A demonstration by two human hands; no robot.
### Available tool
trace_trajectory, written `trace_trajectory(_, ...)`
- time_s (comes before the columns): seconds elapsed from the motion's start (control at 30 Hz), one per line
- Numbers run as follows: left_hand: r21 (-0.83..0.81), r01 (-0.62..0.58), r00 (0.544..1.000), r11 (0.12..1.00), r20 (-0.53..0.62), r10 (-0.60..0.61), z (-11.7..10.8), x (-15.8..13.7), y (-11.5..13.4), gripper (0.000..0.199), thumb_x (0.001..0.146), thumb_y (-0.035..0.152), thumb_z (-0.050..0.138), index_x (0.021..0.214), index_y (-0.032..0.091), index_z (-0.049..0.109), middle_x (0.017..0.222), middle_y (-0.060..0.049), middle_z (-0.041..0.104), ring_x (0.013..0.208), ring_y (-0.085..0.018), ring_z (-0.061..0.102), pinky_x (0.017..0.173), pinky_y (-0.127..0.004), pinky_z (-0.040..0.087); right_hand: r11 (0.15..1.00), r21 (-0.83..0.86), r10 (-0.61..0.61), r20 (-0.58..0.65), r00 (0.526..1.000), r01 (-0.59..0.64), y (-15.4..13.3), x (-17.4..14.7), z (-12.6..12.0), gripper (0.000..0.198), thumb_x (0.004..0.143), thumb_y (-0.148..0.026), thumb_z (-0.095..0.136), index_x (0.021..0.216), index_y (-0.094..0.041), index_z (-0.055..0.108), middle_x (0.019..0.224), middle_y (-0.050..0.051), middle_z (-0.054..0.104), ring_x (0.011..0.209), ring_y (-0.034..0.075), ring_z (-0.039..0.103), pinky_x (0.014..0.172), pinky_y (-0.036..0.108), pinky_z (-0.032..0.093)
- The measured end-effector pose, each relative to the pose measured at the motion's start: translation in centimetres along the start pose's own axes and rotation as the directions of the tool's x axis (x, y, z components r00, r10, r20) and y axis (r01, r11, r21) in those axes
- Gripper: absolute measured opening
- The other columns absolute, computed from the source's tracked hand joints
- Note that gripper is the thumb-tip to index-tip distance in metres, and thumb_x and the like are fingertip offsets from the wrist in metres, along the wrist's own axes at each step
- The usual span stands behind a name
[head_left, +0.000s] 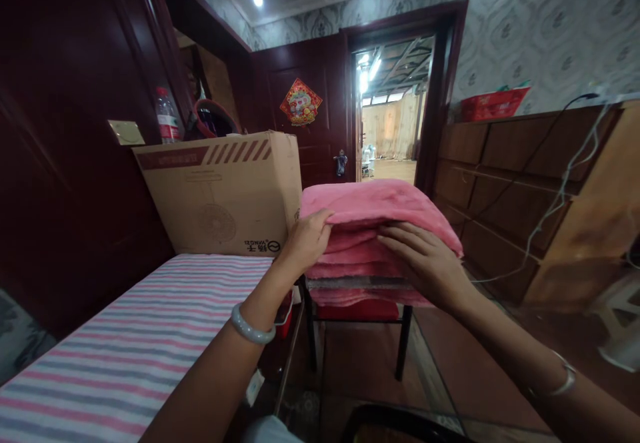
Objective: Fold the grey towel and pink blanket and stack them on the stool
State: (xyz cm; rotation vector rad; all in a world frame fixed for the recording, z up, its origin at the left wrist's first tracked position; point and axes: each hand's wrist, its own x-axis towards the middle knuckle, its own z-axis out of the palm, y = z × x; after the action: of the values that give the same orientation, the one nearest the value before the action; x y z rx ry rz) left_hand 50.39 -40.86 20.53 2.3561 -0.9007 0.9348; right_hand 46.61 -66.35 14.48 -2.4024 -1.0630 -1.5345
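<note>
A pink plush blanket (370, 200), folded in several layers, lies on a chair with a red seat (357, 310) and dark legs. At the blanket's left front edge, my left hand (309, 240) pinches the top layer between thumb and fingers. My right hand (425, 260) rests against the right front of the folds, its fingers stretched out and lying along the cloth. The right thumb is hidden. A grey strip shows between the lower layers.
On the left, a large cardboard box (220, 196) stands on a surface with a striped sheet (125, 330). Behind it are a bottle (167, 116) and a round-rimmed container. A wooden cabinet (525, 163) at right carries a red basket (493, 104) and hanging cables. A doorway opens ahead.
</note>
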Motion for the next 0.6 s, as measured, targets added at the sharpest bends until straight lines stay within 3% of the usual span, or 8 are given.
trace_trajectory(0.13, 0.05, -0.034, 0.996, 0.998, -0.075, 0.038, -0.2, 0.5, 0.1, 0.033, 0.087, 0.007, 0.046, 0.112, 0.014, 0.066, 0.105, -0.01, 0.074, 0.096, -0.022, 0.07, 0.087, -0.036, 0.054, 0.993, -0.103, 0.061, 0.064, 0.996, -0.054, -0.1, 1.5, 1.6, 0.044, 0.093, -0.011, 0.04, 0.132, -0.018, 0.059, 0.127, 0.012, 0.065, 0.119, 0.028, 0.055, 0.093, 0.044, 0.048)
trace_trajectory(0.23, 0.074, -0.08, 0.992, 0.994, -0.091, 0.087, -0.1, 0.3, 0.1, 0.036, 0.085, 0.005, 0.045, 0.113, 0.014, 0.065, 0.107, -0.011, 0.073, 0.098, -0.023, 0.069, 0.088, -0.038, 0.054, 0.968, -0.217, 0.125, -0.005, 0.992, -0.123, -0.1, 2.2, 1.8, 0.033, 0.09, -0.009, 0.043, 0.109, -0.018, 0.069, 0.102, 0.012, 0.069, 0.095, 0.027, 0.059, 0.079, 0.039, 0.047)
trace_trajectory(0.3, 0.083, -0.115, 0.99, 0.99, -0.068, 0.12, 0.0, -0.2, 0.1, 0.035, 0.085, 0.004, 0.045, 0.112, 0.015, 0.065, 0.105, -0.01, 0.073, 0.097, -0.022, 0.069, 0.087, -0.037, 0.055, 0.966, -0.238, 0.095, -0.047, 0.994, -0.104, 0.0, 2.1, 1.5, 0.028, 0.091, -0.009, 0.044, 0.094, -0.018, 0.07, 0.088, 0.01, 0.066, 0.084, 0.025, 0.057, 0.073, 0.035, 0.044)
trace_trajectory(0.4, 0.096, -0.211, 0.977, 0.973, -0.018, 0.214, 0.0, -1.3, 0.0, 0.034, 0.084, 0.003, 0.046, 0.11, 0.015, 0.065, 0.103, -0.009, 0.072, 0.097, -0.022, 0.068, 0.087, -0.038, 0.056, 0.974, -0.218, 0.043, -0.059, 0.997, -0.055, 0.0, 1.3, 0.9, 0.027, 0.091, -0.009, 0.044, 0.091, -0.018, 0.07, 0.083, 0.008, 0.065, 0.078, 0.022, 0.055, 0.067, 0.032, 0.041)
trace_trajectory(0.5, 0.145, -0.325, 0.946, 0.935, 0.024, 0.325, -0.1, -2.5, -0.2, 0.038, 0.081, 0.002, 0.05, 0.113, 0.016, 0.064, 0.116, -0.011, 0.068, 0.11, -0.024, 0.064, 0.096, -0.044, 0.054, 0.988, -0.156, -0.015, -0.043, 0.999, 0.008, -0.1, 0.2, 0.1, 0.028, 0.092, -0.01, 0.043, 0.092, -0.019, 0.069, 0.074, 0.005, 0.063, 0.067, 0.018, 0.053, 0.06, 0.03, 0.037)
trace_trajectory(0.6, 0.209, -0.393, 0.919, 0.896, 0.068, 0.387, -0.1, -3.5, -0.5, 0.046, 0.078, 0.001, 0.053, 0.12, 0.015, 0.063, 0.129, -0.015, 0.062, 0.123, -0.028, 0.057, 0.103, -0.049, 0.049, 0.996, -0.031, -0.089, -0.128, 0.988, 0.086, -0.6, -0.2, -1.3, 0.021, 0.093, -0.012, 0.05, 0.102, -0.021, 0.068, 0.076, 0.002, 0.065, 0.068, 0.016, 0.056, 0.064, 0.028, 0.041)
